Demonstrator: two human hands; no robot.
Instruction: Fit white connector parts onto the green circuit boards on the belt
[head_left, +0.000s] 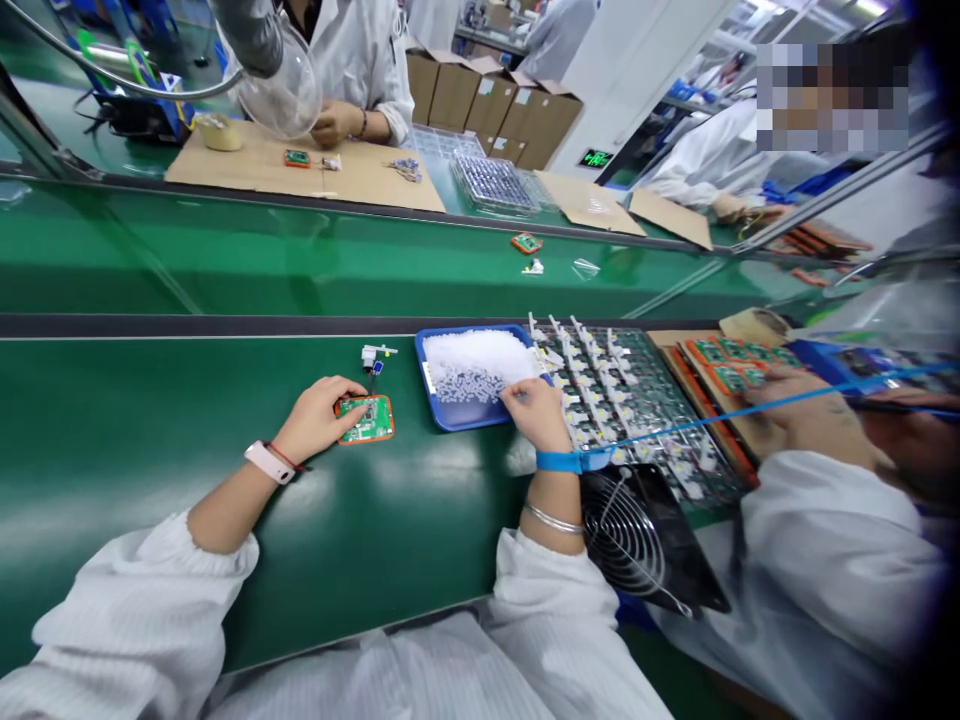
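My left hand [321,420] grips the left side of a green circuit board [375,420] with an orange edge, which lies on the green table. The thumb rests over the board's face. Just beyond it is a small white part [369,356], with a little blue piece [378,368] and a dark lead near the board. My right hand [536,408] is at the right front corner of a blue tray [480,421] of small white pieces [469,384]. Its fingers are pinched together; whatever is between them is too small to make out.
Right of the tray stand rows of white parts [592,385]. A black fan with a wire guard [626,530] sits near my right forearm. A co-worker's hand [806,410] is over orange-edged boards [724,375] at right. Beyond the table runs a green conveyor belt [300,260].
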